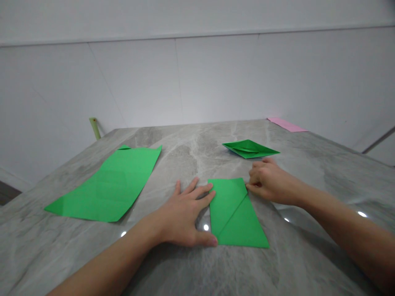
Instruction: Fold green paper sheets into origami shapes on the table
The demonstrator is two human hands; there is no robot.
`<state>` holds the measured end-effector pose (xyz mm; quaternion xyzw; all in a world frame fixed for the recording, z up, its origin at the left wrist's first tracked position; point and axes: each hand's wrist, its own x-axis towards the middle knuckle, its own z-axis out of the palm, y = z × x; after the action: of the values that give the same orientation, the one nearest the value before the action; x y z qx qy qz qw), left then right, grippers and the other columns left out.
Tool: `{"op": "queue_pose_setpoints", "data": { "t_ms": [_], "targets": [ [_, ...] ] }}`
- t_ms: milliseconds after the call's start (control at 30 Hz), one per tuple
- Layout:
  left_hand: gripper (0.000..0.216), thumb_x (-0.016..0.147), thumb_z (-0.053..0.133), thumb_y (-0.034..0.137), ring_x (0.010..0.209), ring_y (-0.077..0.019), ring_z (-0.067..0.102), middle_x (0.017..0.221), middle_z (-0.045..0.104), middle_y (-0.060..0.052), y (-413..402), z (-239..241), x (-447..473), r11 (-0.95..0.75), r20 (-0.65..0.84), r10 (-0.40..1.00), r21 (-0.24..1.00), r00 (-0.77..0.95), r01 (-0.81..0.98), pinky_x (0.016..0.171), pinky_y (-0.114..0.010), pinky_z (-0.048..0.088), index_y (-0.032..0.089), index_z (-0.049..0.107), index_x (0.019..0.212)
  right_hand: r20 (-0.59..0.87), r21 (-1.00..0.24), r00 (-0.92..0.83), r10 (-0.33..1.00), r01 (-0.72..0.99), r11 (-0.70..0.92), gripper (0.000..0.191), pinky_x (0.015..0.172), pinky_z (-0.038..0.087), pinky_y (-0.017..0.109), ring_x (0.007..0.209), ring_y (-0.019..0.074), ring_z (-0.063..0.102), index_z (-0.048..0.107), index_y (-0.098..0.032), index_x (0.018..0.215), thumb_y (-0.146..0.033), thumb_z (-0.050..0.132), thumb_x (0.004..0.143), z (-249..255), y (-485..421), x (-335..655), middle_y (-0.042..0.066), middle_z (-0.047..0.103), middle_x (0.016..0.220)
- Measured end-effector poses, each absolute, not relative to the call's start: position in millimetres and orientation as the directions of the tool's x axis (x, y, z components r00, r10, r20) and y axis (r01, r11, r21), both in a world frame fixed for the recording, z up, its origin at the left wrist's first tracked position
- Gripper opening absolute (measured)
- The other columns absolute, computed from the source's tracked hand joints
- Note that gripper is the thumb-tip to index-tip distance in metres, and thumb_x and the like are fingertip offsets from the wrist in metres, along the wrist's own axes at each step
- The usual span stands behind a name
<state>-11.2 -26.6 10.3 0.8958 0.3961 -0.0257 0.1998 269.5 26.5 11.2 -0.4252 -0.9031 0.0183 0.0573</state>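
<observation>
A folded sheet of green paper lies flat in front of me, with a slanting folded edge across it. Along its left edge rests my left hand, fingers spread, the thumb at the lower left corner and fingertips on the upper left. My right hand is closed, with its thumb tip and curled finger at the paper's upper right edge. How much paper sits between those fingers is hidden. Just beyond the right hand lies a folded green paper boat, pointed at both ends.
On the left lies a larger green sheet, its corners curling up. A pink sheet is at the far right edge of the grey marbled table. Behind the table stands a white wall, with a pale green strip at far left.
</observation>
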Motion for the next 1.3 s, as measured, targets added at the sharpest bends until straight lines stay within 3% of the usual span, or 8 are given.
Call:
{"op": "queue_pose_setpoints", "data": {
  "t_ms": [67,167,267,367,467,767,1300],
  "targets": [
    [0.1,0.071,0.066,0.073,0.146,-0.0483,0.01,0.16,0.028,-0.013,-27.0,9.7,-9.9,-0.596,-0.16,0.734,0.312,0.659,0.74,0.108,-0.078,0.006,0.023,0.033,0.152,0.236,-0.059,-0.663,0.711,0.72,0.691,0.036,0.074,0.027,0.038,0.065,0.0162,0.049,0.053,-0.017,0.049,-0.02,0.053,0.085,10.0,25.6,264.6,0.002,0.054,0.054],
    [0.08,0.076,0.063,0.072,0.144,-0.0478,0.02,0.143,0.051,-0.017,-26.2,7.2,-7.3,-0.546,-0.04,0.82,0.245,0.571,0.801,0.111,-0.073,0.015,0.017,0.057,0.135,0.365,-0.084,-0.653,0.664,0.687,0.722,0.04,0.072,0.027,0.036,0.062,0.0149,0.049,0.054,-0.016,0.05,-0.023,0.052,0.09,8.8,21.4,255.4,0.001,0.051,0.054],
    [0.056,0.08,0.066,0.063,0.143,-0.0453,0.028,0.128,0.061,-0.018,-24.4,3.6,-6.2,-0.526,0.058,0.848,0.211,0.526,0.824,0.114,-0.067,0.02,0.013,0.072,0.105,0.349,-0.147,-0.663,0.662,0.658,0.738,0.04,0.071,0.027,0.035,0.061,0.0139,0.048,0.058,-0.016,0.054,-0.024,0.051,0.093,6.5,14.8,245.7,0.001,0.052,0.057],
    [0.036,0.089,0.064,0.042,0.144,-0.037,0.029,0.139,0.056,-0.013,-23.7,0.2,-6.5,-0.645,0.076,0.755,0.264,0.651,0.717,0.117,-0.06,0.023,0.015,0.068,0.112,0.225,-0.217,-0.72,0.657,0.62,0.754,0.037,0.073,0.028,0.035,0.064,0.0139,0.051,0.059,-0.016,0.058,-0.022,0.051,0.094,2.8,9.8,237.6,0.0,0.054,0.059],
    [0.037,0.098,0.049,0.025,0.144,-0.0285,0.034,0.148,0.049,-0.006,-23.9,-1.9,-7.1,-0.732,0.036,0.639,0.333,0.768,0.594,0.118,-0.055,0.026,0.02,0.055,0.134,0.137,-0.25,-0.722,0.678,0.637,0.729,0.037,0.075,0.029,0.035,0.065,0.0144,0.053,0.058,-0.016,0.057,-0.021,0.053,0.093,-0.7,9.5,233.8,0.0,0.056,0.059],
    [0.041,0.098,0.049,0.024,0.144,-0.0262,0.033,0.15,0.047,-0.002,-23.2,-0.1,-9.8,-0.752,0.028,0.57,0.422,0.821,0.507,0.119,-0.054,0.024,0.026,0.053,0.138,0.186,-0.223,-0.656,0.732,0.697,0.681,0.034,0.073,0.028,0.035,0.066,0.0161,0.055,0.068,-0.018,0.066,-0.024,0.051,0.095,-8.3,18.2,236.4,0.002,0.063,0.062],
    [0.045,0.096,0.052,0.026,0.144,-0.0269,0.033,0.151,0.045,-0.001,-21.2,1.2,-11.0,-0.738,0.008,0.566,0.452,0.825,0.501,0.118,-0.055,0.023,0.028,0.051,0.141,0.137,-0.163,-0.711,0.69,0.671,0.723,0.036,0.075,0.03,0.035,0.065,0.015,0.051,0.054,-0.017,0.056,-0.017,0.05,0.091,-4.5,15.9,234.5,0.0,0.056,0.054]
  ]
}}
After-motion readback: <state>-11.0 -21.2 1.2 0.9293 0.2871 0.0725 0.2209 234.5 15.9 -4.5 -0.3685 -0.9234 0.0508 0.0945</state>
